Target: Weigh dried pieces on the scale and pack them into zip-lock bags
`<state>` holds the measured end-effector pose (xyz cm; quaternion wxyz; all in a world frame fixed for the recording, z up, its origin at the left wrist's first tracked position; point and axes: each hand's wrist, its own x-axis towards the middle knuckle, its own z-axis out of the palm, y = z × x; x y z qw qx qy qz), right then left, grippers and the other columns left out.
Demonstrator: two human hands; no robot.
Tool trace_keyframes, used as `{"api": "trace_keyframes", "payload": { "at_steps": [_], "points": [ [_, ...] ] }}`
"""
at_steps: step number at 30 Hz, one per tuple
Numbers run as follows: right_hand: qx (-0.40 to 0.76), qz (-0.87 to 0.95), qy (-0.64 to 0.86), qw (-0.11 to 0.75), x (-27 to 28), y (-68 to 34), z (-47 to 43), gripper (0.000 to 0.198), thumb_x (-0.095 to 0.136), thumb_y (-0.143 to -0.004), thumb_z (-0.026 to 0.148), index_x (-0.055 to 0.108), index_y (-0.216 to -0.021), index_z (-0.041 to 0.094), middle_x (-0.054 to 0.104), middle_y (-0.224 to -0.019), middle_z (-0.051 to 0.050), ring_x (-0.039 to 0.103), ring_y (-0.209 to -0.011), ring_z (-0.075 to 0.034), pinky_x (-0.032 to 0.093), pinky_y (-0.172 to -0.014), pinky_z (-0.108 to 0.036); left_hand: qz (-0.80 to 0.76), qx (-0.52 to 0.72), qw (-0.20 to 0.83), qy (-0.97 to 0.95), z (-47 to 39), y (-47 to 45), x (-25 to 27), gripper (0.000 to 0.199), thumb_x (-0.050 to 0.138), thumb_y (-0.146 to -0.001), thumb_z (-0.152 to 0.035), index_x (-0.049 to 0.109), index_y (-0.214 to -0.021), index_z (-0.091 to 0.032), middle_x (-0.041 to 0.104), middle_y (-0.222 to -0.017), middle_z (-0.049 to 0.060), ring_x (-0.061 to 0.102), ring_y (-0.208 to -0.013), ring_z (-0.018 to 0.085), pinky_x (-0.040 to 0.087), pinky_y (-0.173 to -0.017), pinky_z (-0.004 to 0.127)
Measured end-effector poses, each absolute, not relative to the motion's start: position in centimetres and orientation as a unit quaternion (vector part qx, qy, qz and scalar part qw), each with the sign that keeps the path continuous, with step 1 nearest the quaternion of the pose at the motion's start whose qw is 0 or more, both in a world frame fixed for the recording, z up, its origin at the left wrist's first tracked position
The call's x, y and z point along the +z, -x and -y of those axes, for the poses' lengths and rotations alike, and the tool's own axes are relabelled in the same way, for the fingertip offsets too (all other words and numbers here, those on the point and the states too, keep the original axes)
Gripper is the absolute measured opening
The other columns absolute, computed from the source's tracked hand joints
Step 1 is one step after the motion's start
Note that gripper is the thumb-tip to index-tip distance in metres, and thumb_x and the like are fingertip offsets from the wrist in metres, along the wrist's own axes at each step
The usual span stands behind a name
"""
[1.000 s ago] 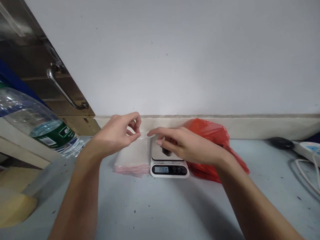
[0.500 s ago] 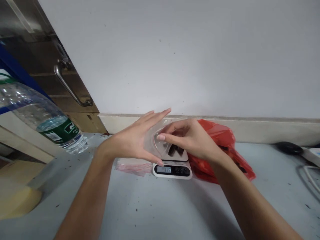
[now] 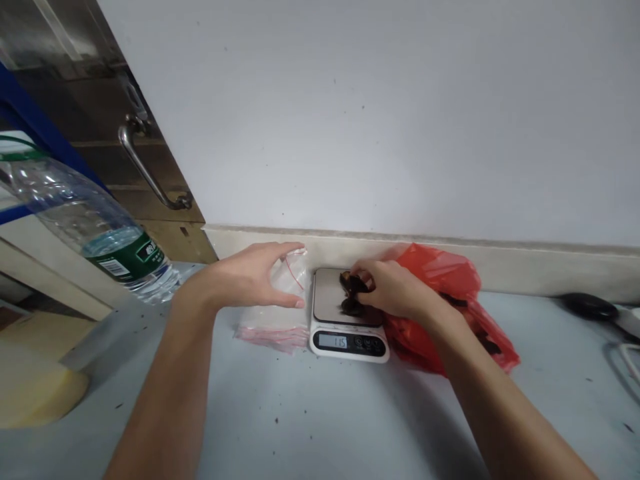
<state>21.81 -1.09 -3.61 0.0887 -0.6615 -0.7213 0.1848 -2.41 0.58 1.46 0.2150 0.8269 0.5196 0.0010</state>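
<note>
A clear zip-lock bag (image 3: 296,272) with a red seal line is held in my left hand (image 3: 245,277), thumb and fingers curved around its mouth. To the right stands a white digital kitchen scale (image 3: 325,300), its display showing what looks like 115. Dark brown, glossy pieces (image 3: 351,293) lie on the scale's plate, their exact kind unclear. My right hand (image 3: 387,285) reaches over the plate from the right, fingertips closed on these pieces. Under and beside my left hand rests a stack of flat zip-lock bags (image 3: 273,330).
A red plastic bag (image 3: 440,273) with dark pieces in it lies right of the scale. At the left are a large water bottle (image 3: 120,253) and a yellowish rounded object (image 3: 45,393). A black object (image 3: 587,307) and a white cable lie at the far right, below the wall (image 3: 375,133).
My right hand has let go of the clear bag and moved down to the dark pieces on the scale. My left hand has shifted left with the bag, uncovering the plate.
</note>
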Motion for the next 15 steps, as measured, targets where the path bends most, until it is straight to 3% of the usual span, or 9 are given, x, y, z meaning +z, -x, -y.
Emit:
{"api": "trace_keyframes", "payload": {
  "at_steps": [4,9,12,15],
  "points": [
    [0.206,0.711,0.662,0.116,-3.6,-21.9,0.9,0.026,0.068,-0.077,0.009,0.073,-0.099,0.021,0.076,-0.094,-0.006,0.07,-0.088,-0.021,0.05,-0.075,-0.026,-0.509,0.004,0.222,-0.832,-0.2,2.2,1.5,0.099,0.07,-0.074,-0.063,0.035,-0.159,-0.026,0.039,-0.165,0.007,0.04,-0.148,0.036,0.034,-0.122,0.045],
    [0.277,0.65,0.673,0.218,-2.6,-22.8,1.2,0.007,0.07,-0.084,0.021,0.068,-0.09,0.02,0.077,-0.092,-0.005,0.071,-0.083,-0.018,0.049,-0.066,-0.024,-0.521,-0.005,0.22,-0.825,-0.2,2.2,1.6,0.101,0.069,-0.072,-0.065,0.036,-0.159,-0.028,0.04,-0.165,0.007,0.04,-0.148,0.036,0.035,-0.121,0.043],
    [0.227,0.616,0.71,0.255,-2.3,-23.3,1.4,0.007,0.07,-0.084,0.025,0.066,-0.087,0.021,0.076,-0.091,-0.004,0.069,-0.08,-0.018,0.048,-0.062,-0.025,-0.532,-0.017,0.213,-0.819,-0.5,2.4,1.6,0.101,0.069,-0.072,-0.065,0.035,-0.16,-0.028,0.04,-0.165,0.008,0.041,-0.148,0.035,0.036,-0.119,0.043],
    [0.198,0.631,0.711,0.238,-2.5,-23.4,1.4,0.009,0.071,-0.083,0.027,0.065,-0.081,0.021,0.075,-0.082,-0.003,0.067,-0.073,-0.018,0.044,-0.058,-0.026,-0.535,-0.026,0.212,-0.817,-0.6,2.5,1.4,0.101,0.07,-0.071,-0.065,0.035,-0.159,-0.029,0.041,-0.164,0.008,0.043,-0.147,0.035,0.038,-0.118,0.042]
  ]
}}
